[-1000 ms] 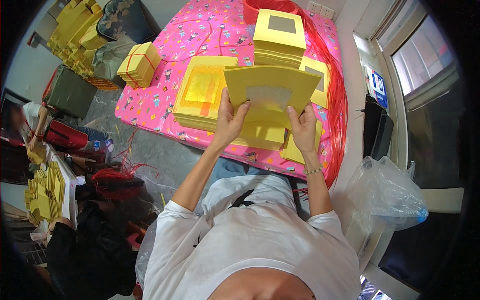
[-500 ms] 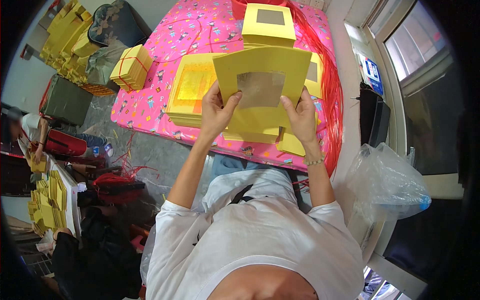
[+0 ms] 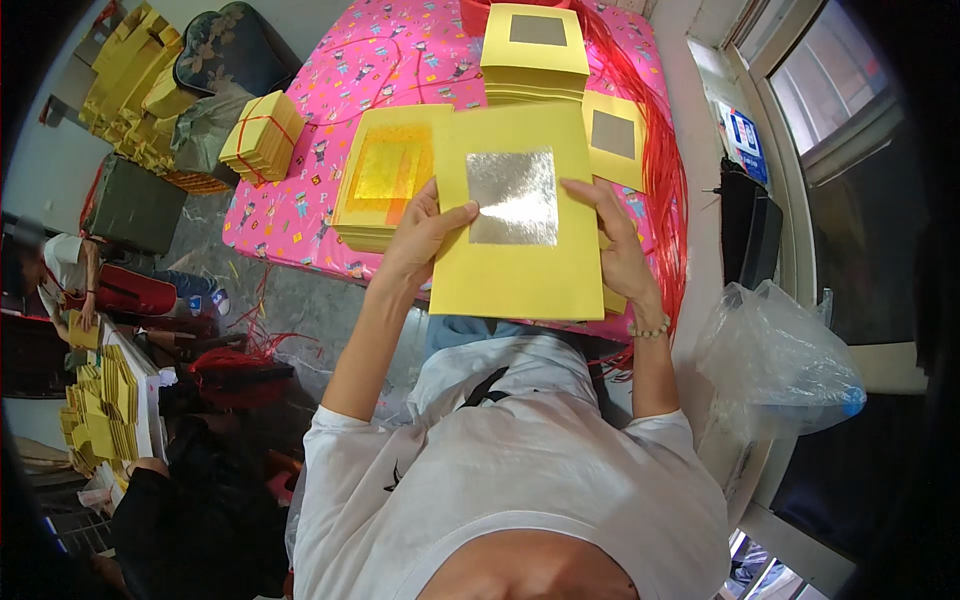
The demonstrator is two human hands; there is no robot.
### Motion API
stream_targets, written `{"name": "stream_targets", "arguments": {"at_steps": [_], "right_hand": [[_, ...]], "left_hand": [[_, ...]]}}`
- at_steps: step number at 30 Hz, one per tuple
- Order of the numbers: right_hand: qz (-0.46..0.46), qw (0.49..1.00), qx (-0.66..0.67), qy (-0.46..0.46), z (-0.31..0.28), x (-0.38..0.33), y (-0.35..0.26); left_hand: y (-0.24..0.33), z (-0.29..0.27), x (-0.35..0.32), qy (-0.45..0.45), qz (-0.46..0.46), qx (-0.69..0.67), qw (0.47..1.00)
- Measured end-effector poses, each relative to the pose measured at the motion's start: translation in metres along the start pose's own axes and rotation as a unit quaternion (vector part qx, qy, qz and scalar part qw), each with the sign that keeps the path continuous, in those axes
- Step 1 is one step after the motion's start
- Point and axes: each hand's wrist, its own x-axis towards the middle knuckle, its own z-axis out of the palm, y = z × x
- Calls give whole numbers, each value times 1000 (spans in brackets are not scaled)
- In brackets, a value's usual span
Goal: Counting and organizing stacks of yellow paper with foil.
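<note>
Where the pink patterned cloth covers the desk, it carries everything, probably so the yellow stacks stay clean and slide easily. Largest on it is the wide stack of yellow sheets with gold foil squares, lying flat just left of the held paper, within easy reach of the left hand. Behind it sits a taller stack of yellow sheets with silver squares, square side up, and a lower pile with a silver square at the right, partly hidden. A bundle tied with red string lies near the cloth's left edge, apart from the loose piles. Red strings trail down the right side of the cloth. The yellow sheet with a silver foil square is held up off the desk, in front of the chest, foil facing the camera, flat and nearly upright so its face can be seen. The left hand pinches its left edge, thumb on the front beside the foil, other fingers behind. The right hand grips the right edge, fingers spread on the front, closed on the paper. A clear plastic bag sits at the far right by the window.
</note>
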Motion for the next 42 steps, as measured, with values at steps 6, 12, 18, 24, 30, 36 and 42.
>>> {"name": "stream_targets", "arguments": {"at_steps": [6,12,18,24,30,36,42], "right_hand": [[-9,1000,3,8,-2,1,13],[25,991,133,-7,-3,-1,8],[105,966,238,8,-11,-3,9],[125,977,170,14,-13,-2,3],[112,992,51,-24,-13,2,-5],[67,986,137,73,9,6,-21],[69,963,220,139,41,-5,-6]], "left_hand": [[-22,-1,-7,6,-23,-61,998],[-35,-14,-7,-67,-45,-53,995],[-24,-6,-14,4,-65,-131,989],[14,-34,16,-202,-49,-78,975],[24,1,6,-189,170,448,857],[0,10,9,-136,114,276,945],[-18,26,2,-95,124,162,974]]}}
